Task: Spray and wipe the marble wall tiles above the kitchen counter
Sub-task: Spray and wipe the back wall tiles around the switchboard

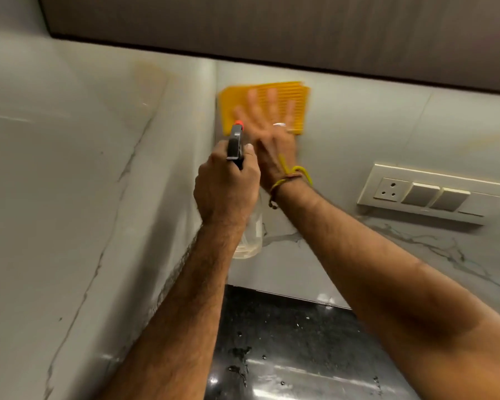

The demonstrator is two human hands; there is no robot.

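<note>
From the head view, the right hand point(267, 131) lies flat with fingers spread on the yellow cloth point(264, 106), pressing it to the wall point(387, 125) high in the corner under the cabinet point(272, 27), likely so the whole pad bears on the tile. The left hand point(227, 187) grips the spray bottle point(247, 226) upright beside it, nozzle toward the wall, ready for another spray. The tile is pale, glossy, grey-veined; the cloth is blurred.

Dark wood-grain cabinet point(272, 24) overhead, cream switch plate point(427, 194) on right wall, glossy black counter point(295, 342), seemingly wet.
</note>
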